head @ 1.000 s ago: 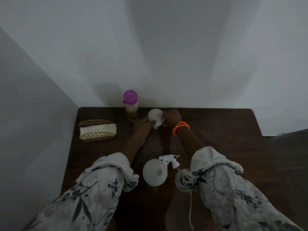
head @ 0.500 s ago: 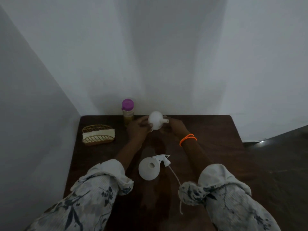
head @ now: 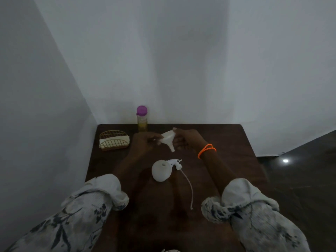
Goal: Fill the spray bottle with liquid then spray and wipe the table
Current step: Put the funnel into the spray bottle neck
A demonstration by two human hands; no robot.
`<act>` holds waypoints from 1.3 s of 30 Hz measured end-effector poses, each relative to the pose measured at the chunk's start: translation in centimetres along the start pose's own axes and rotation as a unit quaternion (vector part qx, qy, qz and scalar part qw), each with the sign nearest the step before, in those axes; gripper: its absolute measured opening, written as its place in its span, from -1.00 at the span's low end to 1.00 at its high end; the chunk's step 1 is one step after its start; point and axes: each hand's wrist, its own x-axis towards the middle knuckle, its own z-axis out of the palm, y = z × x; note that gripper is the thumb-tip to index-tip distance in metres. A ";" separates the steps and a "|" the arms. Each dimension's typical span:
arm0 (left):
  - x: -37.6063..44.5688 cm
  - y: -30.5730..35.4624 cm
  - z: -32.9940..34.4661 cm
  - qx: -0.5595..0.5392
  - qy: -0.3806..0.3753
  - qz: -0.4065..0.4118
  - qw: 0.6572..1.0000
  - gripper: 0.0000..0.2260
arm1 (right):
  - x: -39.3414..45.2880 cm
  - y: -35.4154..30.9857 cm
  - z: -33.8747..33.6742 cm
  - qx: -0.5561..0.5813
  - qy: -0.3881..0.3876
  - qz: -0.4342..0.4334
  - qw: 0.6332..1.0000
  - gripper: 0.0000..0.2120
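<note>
Funnel [head: 168,138] now tilted; bottle [head: 142,118] part-full, yellow.

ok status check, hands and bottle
Both hands, left and right, hold funnel over table. Bottle open, sprayer off beside it. Nothing in the way.

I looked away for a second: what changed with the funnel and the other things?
The funnel, in both hands, was turned: its spout, earlier pointing sideways, now points down toward the table. Left hand and right hand kept their grip. Spray bottle, spray head, purple-capped bottle and basket stayed put.
</note>
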 end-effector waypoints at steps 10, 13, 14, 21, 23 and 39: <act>-4.9 1.1 -1.1 -0.024 0.038 0.016 0.999 -0.70 | -4.1 1.3 1.2 -0.002 0.007 -0.013 1.000 -0.79; -5.7 1.4 -1.7 -0.077 0.061 -0.024 0.995 -0.64 | -4.8 2.3 1.5 0.009 0.003 -0.019 1.000 -0.76; -5.8 1.4 -1.8 -0.091 0.064 -0.038 0.993 -0.67 | -5.1 2.6 1.7 0.012 0.006 -0.019 1.000 -0.77; -5.8 1.5 -1.4 -0.110 0.089 -0.143 0.980 -0.77 | -6.4 4.7 1.7 0.026 0.017 -0.004 1.000 -0.80; -6.0 1.2 -1.1 -0.122 0.064 -0.163 0.977 -0.78 | -6.6 5.3 1.6 0.024 0.023 -0.005 0.999 -0.79; -7.1 0.1 0.9 -0.059 0.054 -0.169 0.982 -0.79 | -6.9 8.6 1.5 0.022 0.044 -0.012 0.999 -0.82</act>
